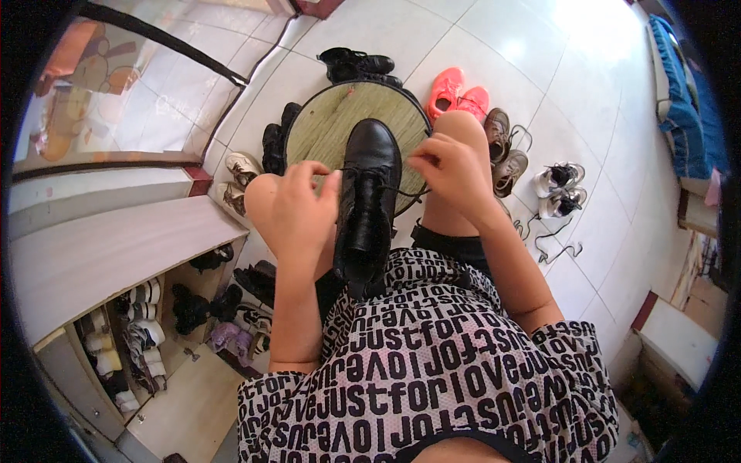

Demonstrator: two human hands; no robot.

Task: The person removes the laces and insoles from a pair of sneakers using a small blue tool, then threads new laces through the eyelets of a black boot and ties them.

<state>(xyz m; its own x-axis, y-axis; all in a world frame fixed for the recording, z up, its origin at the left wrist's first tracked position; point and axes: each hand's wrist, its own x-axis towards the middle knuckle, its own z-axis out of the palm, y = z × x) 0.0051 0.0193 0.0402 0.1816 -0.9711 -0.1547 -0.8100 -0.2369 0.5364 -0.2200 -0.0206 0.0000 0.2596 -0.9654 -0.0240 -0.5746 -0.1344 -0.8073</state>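
Note:
A black leather lace-up boot [370, 173] lies in front of me with its toe pointing away. Its toe end is over the round wood-grain top of a stool [315, 124], and its shaft reaches back to my lap. My left hand [307, 202] is at the boot's left side, thumb and forefinger bent close to the lace holes. On the other side, my right hand [451, 173] hovers above my knee with its fingers curled. A black lace [405, 191] runs from the boot's right side toward that hand. Whether either hand grips a lace is unclear.
Black shoes [359, 65] stand beyond the stool, near coral sneakers [448, 92]. Brown shoes [509, 171] and silver-white shoes [560, 188] with loose laces are to the right. An open shoe cabinet [133, 254] stands at left, below a glass panel [162, 87].

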